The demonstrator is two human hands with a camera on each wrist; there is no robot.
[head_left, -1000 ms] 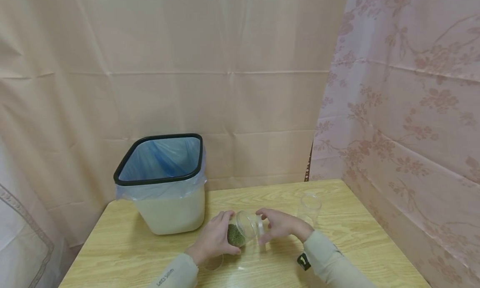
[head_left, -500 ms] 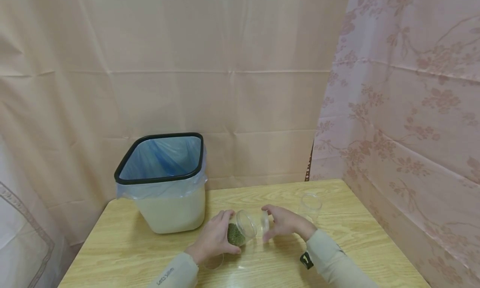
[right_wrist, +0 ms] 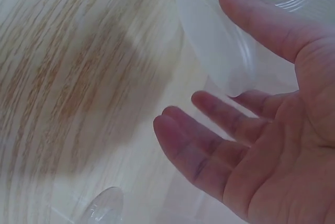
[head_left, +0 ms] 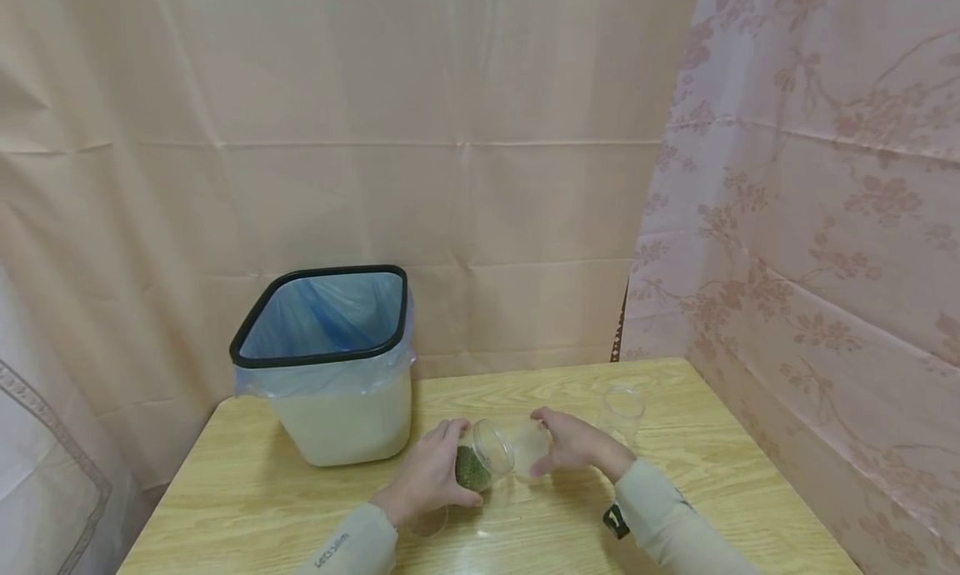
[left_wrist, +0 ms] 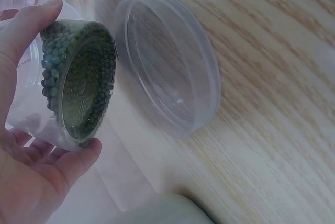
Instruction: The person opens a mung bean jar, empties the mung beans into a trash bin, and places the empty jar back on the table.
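Note:
My left hand (head_left: pixel 431 467) grips a clear jar (head_left: pixel 493 448) tilted on its side, its open mouth facing right. Small green beans (left_wrist: pixel 55 67), which look like mung beans, are heaped at its bottom end. Just right of the mouth, my right hand (head_left: pixel 570 443) holds a translucent round lid (head_left: pixel 531 450) by its edge, apart from the jar. The right wrist view shows this lid (right_wrist: pixel 212 35) between thumb and fingers. Beside my left wrist lies a clear, shallow round piece (left_wrist: pixel 167 64) on the table, perhaps another lid; the jar's base is near it.
A cream bin (head_left: pixel 345 421) with a black rim and blue liner stands at the table's back left. Behind my right hand is a clear cylindrical container (head_left: pixel 622 408). Curtains hang behind the wooden table (head_left: pixel 225 492) and along its right side.
My right hand has drawn the lid away from the jar's mouth to the right, then turned it so its flat face shows. My left hand and the jar stay almost in place.

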